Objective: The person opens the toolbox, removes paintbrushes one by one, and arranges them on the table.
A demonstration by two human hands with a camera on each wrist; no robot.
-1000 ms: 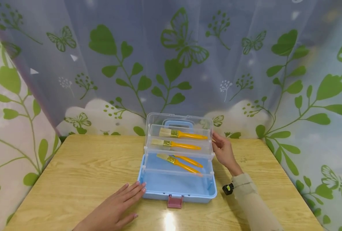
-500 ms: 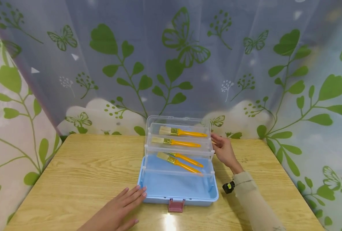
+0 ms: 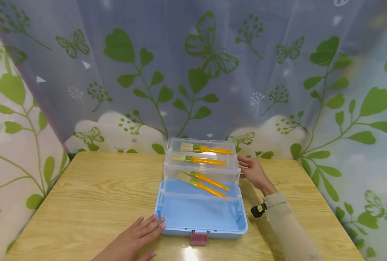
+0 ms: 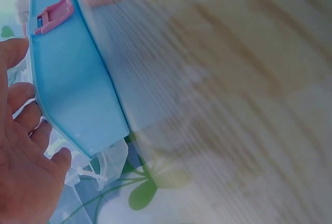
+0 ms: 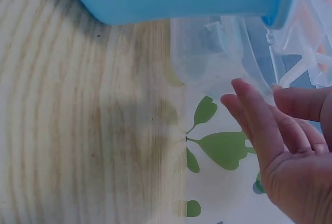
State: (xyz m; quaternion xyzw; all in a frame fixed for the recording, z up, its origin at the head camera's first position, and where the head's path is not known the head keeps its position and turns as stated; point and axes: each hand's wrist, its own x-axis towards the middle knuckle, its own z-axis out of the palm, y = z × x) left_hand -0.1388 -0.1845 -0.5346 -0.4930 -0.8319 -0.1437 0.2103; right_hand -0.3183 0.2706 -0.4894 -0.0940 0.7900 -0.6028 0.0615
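Tabletop (image 3: 92,188) (head view only) — brushes (image 3: 201,181) show.

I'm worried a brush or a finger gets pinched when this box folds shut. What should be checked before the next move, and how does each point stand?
1. Left hand steadies the blue box at its front corner: ok.
2. Right hand on the clear trays at their right end: ok.
3. Brushes lie inside the box walls: ok.
4. Fingers clear of the tray hinges: cannot tell.
5. Pink latch hangs free: ok.

Both hands (image 3: 138,235) (image 3: 253,171) flat, fingers extended
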